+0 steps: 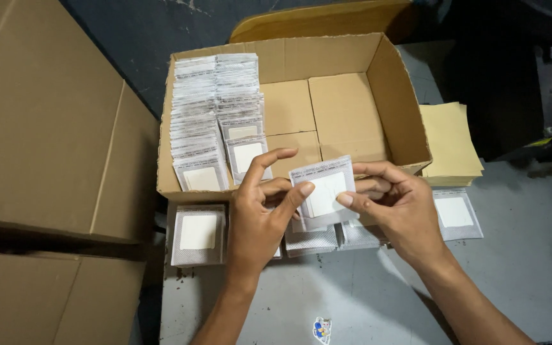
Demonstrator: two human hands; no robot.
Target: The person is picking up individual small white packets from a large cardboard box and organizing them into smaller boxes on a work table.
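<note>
Both my hands pinch one clear packet (322,191) with a white square inside, left hand (260,217) on its left edge, right hand (394,207) on its right, held just over the near rim of the open cardboard box (352,108). Two rows of packets (215,115) stand in the box's left side; more packets (198,233) lie on the grey table (512,275) below my hands.

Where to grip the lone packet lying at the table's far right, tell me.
Take the lone packet by its near right corner, coming from the right: it lies flat on the table, its left edge tucked near the right hand, and bare table borders that corner.
</note>
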